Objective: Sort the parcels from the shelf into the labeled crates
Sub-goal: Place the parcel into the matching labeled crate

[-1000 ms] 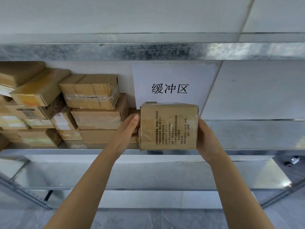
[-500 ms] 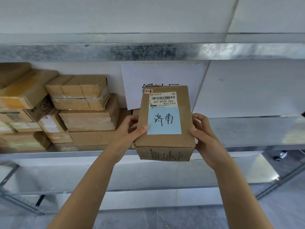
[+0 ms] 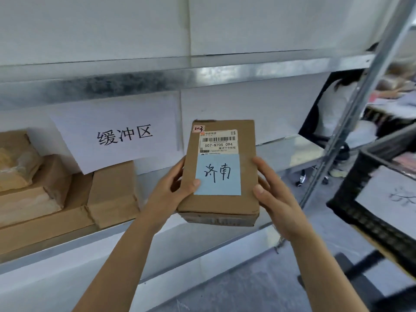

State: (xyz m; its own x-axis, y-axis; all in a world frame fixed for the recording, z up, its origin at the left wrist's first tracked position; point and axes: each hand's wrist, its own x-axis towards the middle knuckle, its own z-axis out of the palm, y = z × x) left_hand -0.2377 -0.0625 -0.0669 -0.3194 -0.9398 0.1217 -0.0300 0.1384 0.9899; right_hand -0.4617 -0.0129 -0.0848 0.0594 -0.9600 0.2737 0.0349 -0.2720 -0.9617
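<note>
matt cardboard parcel (image 3: pixel 221 199), galvanised metal shelf (image 3: pixel 135 81)

My parcel (image 3: pixel 225 203) is plain brown cardboard. Mid-frame on it sits a pale blue note (image 3: pixel 231 188) with 2 black handwritten characters, and above that a white label (image 3: pixel 218 143) with a black barcode and print. A small red-and-white sticker (image 3: pixel 199 129) marks its upper left corner. At left centre I see a white sign (image 3: pixel 117 134) with 3 black characters, with brown stacked parcels (image 3: pixel 112 190) below it. A mottled grey shelf (image 3: pixel 135 84) runs across the top, and there is a black lattice crate (image 3: pixel 369 221) at lower right.
</note>
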